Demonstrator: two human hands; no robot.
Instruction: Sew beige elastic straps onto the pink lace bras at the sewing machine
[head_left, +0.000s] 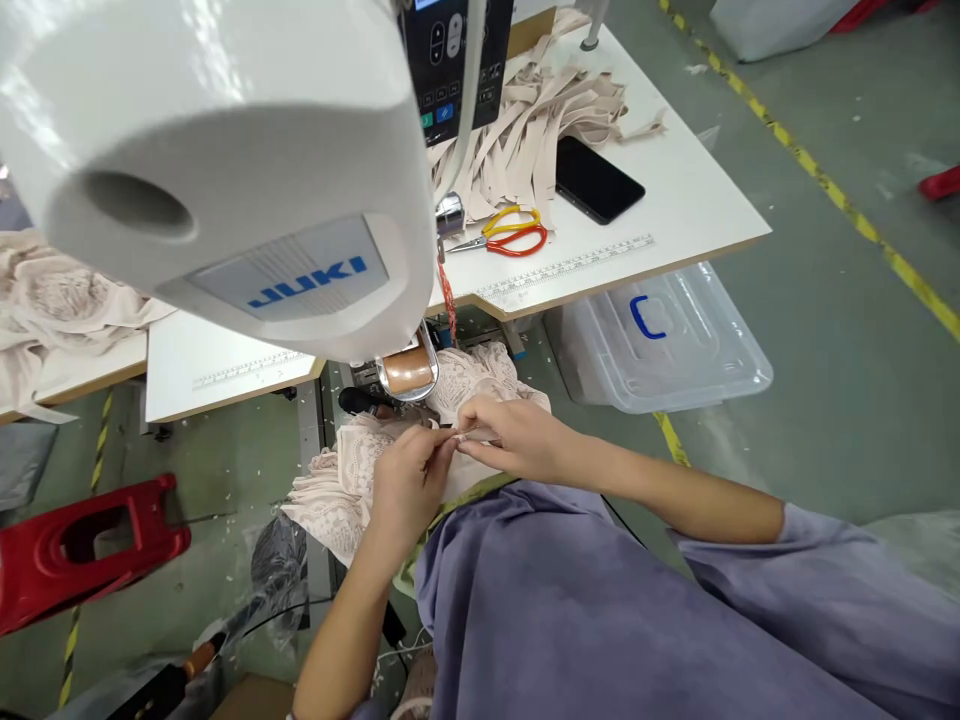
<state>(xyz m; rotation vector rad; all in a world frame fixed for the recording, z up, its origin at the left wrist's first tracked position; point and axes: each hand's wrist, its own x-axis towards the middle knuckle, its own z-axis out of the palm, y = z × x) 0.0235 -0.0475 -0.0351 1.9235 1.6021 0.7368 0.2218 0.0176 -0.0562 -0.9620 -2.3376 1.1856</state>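
Just below the sewing machine head (300,180), my left hand (411,478) and my right hand (514,437) meet over the lap. Both pinch a small edge of pale beige fabric between thumb and fingertips, and the fingertips nearly touch. More of the beige lace fabric (341,490) hangs in folds to the left of my left hand, and another part (476,375) lies behind my right hand, beside the machine's arm end. Exactly how the pinched edge is folded is too small to tell.
On the white table (697,190) are beige fabric strips (525,130), a black phone (598,180) and red-yellow scissors (514,235). A clear lidded box (675,345) stands below at right. More lace fabric (67,295) lies at left, above a red stool (90,550).
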